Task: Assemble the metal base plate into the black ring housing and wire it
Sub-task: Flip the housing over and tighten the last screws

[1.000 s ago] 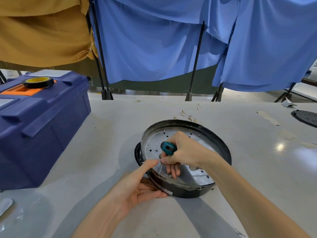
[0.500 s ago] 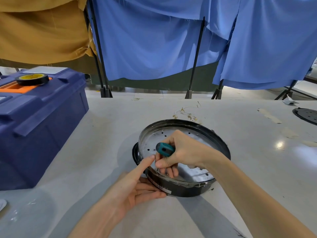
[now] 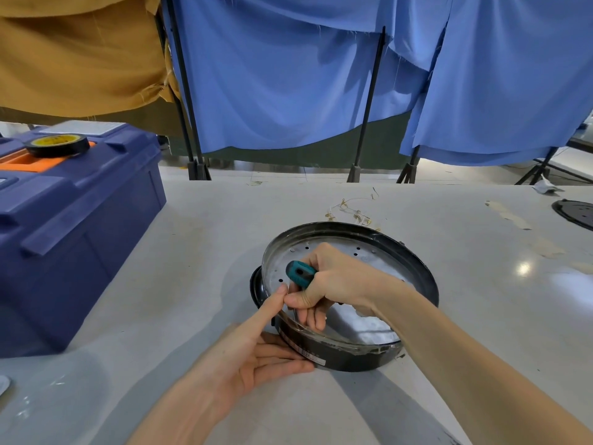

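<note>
1. Gripping a teal-handled screwdriver (image 3: 300,273), the right hand (image 3: 337,284) sits over the near-left edge of the metal plate (image 3: 369,261). The handle tilts up and leftward, and the tip is hidden under the fist.
2. The plate lies inside the black ring (image 3: 353,358) on the table (image 3: 192,252).
3. The left hand (image 3: 253,358) is relaxed, fingers flat against the ring's near wall. Its thumb (image 3: 272,303) rises to touch the right hand, likely steadying a downward drive.

Bright, table (image 3: 523,268) glare — warped edges
</note>
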The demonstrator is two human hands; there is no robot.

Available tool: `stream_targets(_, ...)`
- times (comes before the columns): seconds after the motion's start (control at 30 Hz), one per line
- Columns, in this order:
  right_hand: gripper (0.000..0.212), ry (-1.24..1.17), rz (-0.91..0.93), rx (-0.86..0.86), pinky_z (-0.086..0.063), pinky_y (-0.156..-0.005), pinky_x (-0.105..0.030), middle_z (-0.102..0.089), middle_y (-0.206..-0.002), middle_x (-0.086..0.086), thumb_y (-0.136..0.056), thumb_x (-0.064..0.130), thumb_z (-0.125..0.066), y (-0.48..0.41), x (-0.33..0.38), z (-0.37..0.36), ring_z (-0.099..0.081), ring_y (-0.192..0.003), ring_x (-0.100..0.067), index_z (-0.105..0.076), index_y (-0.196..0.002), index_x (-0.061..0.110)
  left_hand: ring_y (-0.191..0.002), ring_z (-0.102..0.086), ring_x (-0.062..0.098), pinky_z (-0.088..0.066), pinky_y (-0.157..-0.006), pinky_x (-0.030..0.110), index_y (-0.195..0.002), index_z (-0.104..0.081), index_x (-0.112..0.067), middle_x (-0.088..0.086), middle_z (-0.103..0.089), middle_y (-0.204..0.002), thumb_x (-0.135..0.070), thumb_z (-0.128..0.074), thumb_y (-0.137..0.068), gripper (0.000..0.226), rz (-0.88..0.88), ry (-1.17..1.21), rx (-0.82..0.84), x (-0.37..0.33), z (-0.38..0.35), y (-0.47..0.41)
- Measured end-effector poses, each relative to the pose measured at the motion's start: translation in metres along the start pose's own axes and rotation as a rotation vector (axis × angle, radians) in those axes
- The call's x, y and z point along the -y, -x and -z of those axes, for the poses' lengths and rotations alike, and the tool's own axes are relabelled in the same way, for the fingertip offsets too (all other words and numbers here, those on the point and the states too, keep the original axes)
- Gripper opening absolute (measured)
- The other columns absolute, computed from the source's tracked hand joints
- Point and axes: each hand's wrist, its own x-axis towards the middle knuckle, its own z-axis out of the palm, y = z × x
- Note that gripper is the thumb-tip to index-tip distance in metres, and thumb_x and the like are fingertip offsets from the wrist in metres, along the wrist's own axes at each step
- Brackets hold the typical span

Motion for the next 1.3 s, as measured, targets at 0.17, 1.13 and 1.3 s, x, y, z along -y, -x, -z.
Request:
stream_targets(0.17, 0.015, 0.112, 0.034, 0.02, -0.053, -0.049, -0.025, -0.067, -0.065, -0.02, -0.087, -0.002, -0.068, 0.003, 0.0, 0.008, -0.063, -0.048, -0.024, -0.064, -0.073, -0.002, -0.092, -0.072, 0.04, -0.061, -0.068, 0.033, -0.108, -0.066, 0.011, 0.03, -0.071, -0.099, -0.06, -0.08, -0.058, 0.088, 0.008, 0.002, 0.01, 0.0, 0.001, 0.001)
stream_targets(1.13, 0.025, 0.881, 0.223, -0.246, -0.048, -0.064, -0.043, -0.063, -0.073, -0.01, -0.089, 0.013, -0.066, 0.031, -0.006, -0.012, -0.06, -0.071, -0.026, -0.045, -0.077, 0.022, -0.091, -0.071, 0.044, -0.061, -0.068, 0.039, -0.109, -0.063, 0.016, 0.036, -0.068, -0.099, -0.047, -0.087, -0.054, 0.086, 0.059, 0.08, 0.025, 0.006, 0.0, 0.001)
stream_targets(1.3, 0.013, 0.977, 0.259, -0.225, -0.045, -0.057, -0.041, -0.056, -0.071, -0.003, -0.086, 0.007, -0.061, 0.031, -0.008, -0.016, -0.053, -0.066, -0.025, -0.05, -0.086, 0.013, -0.092, -0.071, 0.042, -0.061, -0.07, 0.036, -0.098, -0.073, 0.011, 0.033, -0.07, -0.099, -0.05, -0.085, -0.052, 0.077, 0.038, 0.039, 0.043, 0.007, 0.002, 0.0)
